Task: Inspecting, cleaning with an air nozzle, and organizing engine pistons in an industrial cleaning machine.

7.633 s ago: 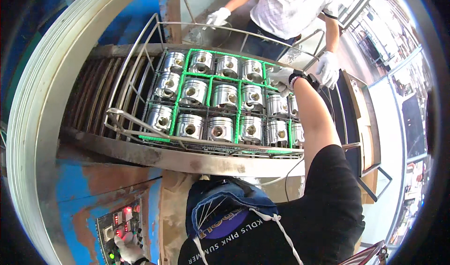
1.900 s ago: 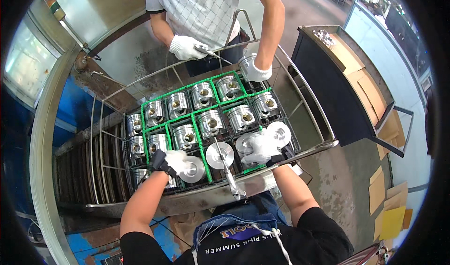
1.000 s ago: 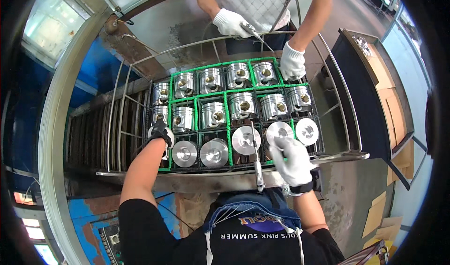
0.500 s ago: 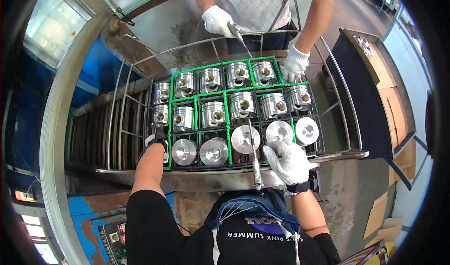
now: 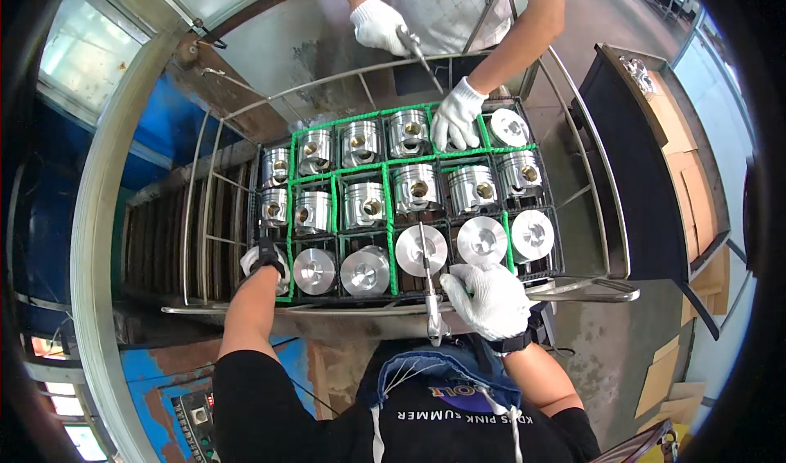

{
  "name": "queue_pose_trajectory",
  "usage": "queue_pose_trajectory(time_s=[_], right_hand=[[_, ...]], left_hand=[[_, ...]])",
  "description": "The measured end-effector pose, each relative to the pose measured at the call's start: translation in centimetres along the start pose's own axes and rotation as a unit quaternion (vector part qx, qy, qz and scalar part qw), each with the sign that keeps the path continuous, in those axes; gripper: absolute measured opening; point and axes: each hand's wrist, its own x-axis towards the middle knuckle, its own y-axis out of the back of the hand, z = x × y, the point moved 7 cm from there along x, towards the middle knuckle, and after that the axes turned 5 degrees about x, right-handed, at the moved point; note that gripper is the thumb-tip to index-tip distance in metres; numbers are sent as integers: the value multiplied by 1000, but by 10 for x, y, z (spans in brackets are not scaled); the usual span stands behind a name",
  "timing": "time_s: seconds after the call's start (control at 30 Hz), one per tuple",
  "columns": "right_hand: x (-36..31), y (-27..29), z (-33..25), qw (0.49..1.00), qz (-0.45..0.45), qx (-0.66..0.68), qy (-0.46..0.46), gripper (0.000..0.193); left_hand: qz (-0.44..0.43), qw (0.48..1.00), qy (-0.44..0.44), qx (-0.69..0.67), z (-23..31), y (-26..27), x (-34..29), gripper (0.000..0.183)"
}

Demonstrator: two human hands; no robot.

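Observation:
Pistons fill a rectangular wire basket (image 5: 336, 176) bound with green cord. Several along the near row show round tops, like the piston (image 5: 481, 240) just beyond my right hand (image 5: 488, 301). That hand is white-gloved, its fingers curled beside a metal air blow gun (image 5: 434, 311) that moves along with it. The long nozzle reaches over another round-topped piston (image 5: 417, 254). At the basket's near left corner is my left hand (image 5: 250, 261), gloved with a black strap over the wrist; its fingers are hidden. Under the left wrist a piston (image 5: 283, 279) shows in part.
Across the basket, a co-worker's gloved hand (image 5: 378, 26) holds another blow gun (image 5: 413, 47); their other hand (image 5: 457, 119) rests on a back-row piston. A curved metal rail (image 5: 589, 164) surrounds the basket. Slatted rollers (image 5: 184, 234) lie left, a black cart (image 5: 634, 148) right.
The co-worker's empty hand has moved leftward from the back right corner onto the neighbouring piston; the corner piston now shows its round top. My right hand and blow gun have shifted slightly toward me.

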Motion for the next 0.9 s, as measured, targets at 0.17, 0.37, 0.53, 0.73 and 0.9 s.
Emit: queue_pose_trajectory(time_s=[0.17,0.37,0.53,0.73,0.9], right_hand=[[6,33,-34,993,24,91,76,17],[2,9,-10,996,78,-21,-33,17],[2,6,-9,995,75,-45,-57,17],[-3,10,0,987,102,-69,-100,16],[0,5,-5,987,100,-76,-96,17]], left_hand=[[350,935,54,-15,-168,40,69,59],[247,853,-459,-40,200,185,-131,70],[83,872,-474,89,264,151,-104,74],[142,857,-485,98,253,189,-155,69],[341,754,-560,43,228,181,-171,57]])
